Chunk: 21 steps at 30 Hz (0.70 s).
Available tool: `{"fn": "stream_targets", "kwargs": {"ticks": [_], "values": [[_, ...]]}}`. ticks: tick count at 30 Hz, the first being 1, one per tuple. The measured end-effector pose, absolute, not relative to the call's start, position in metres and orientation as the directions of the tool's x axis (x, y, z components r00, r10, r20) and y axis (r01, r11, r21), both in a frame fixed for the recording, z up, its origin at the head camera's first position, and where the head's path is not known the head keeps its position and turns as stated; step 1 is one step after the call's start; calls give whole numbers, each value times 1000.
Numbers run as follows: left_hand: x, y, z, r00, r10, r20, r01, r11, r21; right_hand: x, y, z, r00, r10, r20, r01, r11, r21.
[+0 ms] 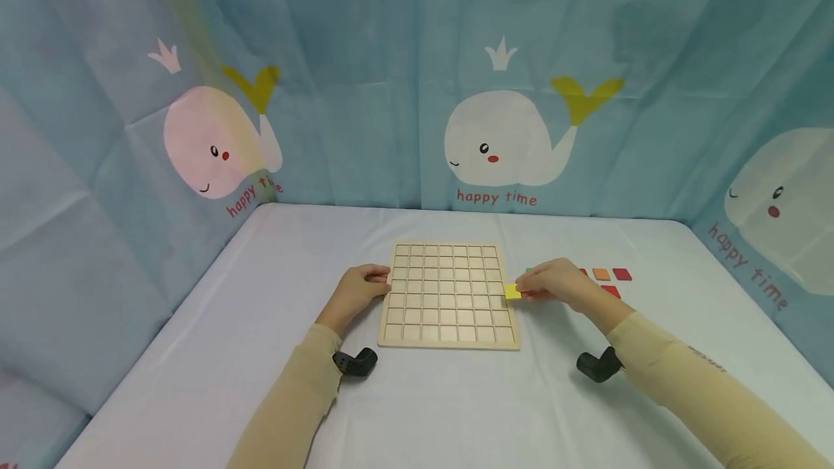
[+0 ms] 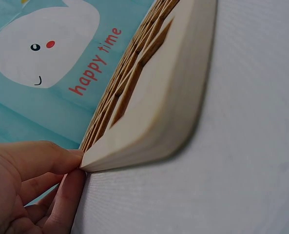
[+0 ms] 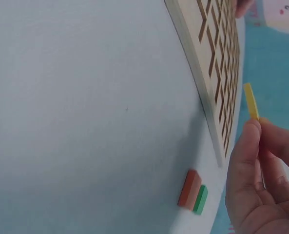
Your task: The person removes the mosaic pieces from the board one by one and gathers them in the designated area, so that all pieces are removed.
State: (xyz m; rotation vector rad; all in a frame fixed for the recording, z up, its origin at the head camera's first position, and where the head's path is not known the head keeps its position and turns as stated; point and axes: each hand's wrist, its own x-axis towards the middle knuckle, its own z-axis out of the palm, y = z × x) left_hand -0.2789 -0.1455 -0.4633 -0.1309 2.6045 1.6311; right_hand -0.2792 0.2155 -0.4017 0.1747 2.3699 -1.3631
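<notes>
A square wooden grid board with rows of shallow square cells lies flat on the white table. At its left edge, my left hand pinches the frame between thumb and fingers, as the left wrist view shows close up at the board's corner. My right hand holds a thin yellow square tile by one side, over the board's right edge. In the right wrist view the yellow tile stands out beyond the thumb and fingertip, raised above the table.
Right of the board lie several small tiles, among them a red tile, an orange tile and a green tile; my right hand partly hides them. A blue whale-print curtain hangs behind the table.
</notes>
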Motion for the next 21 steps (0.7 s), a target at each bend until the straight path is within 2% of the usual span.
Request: {"fn": "stream_targets", "kwargs": {"ticks": [14,21], "values": [[-281,-149,-458,-993,-56,-106,-120,448,886,-277,250,-387,-917,-66,-394,300,535,-790],[-277,-145,-459,-992,-41,-121,-127,435,891,-273,267,-387,-903,-109,-415,301,527,-795]]}}
